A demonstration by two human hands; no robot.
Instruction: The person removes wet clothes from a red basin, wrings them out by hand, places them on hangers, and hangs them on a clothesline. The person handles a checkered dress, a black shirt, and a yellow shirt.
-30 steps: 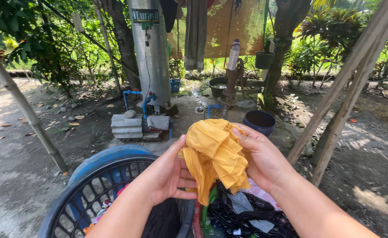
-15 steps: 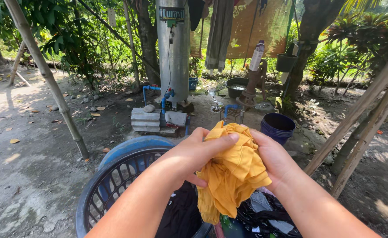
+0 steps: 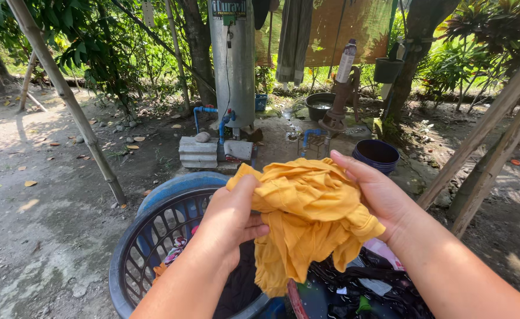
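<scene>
Both hands grip a bunched yellow-orange garment (image 3: 307,218) above the dark laundry basket (image 3: 131,266): left hand (image 3: 227,221) clenched on its near edge, right hand (image 3: 378,198) pinching the far side. Apparently mid-unfolding; spreading it likely needs fresh holds.

A dark laundry basket (image 3: 136,254) full of clothes is blocking below; slanted bamboo poles (image 3: 484,136) are flanking right, open ground lying left
</scene>
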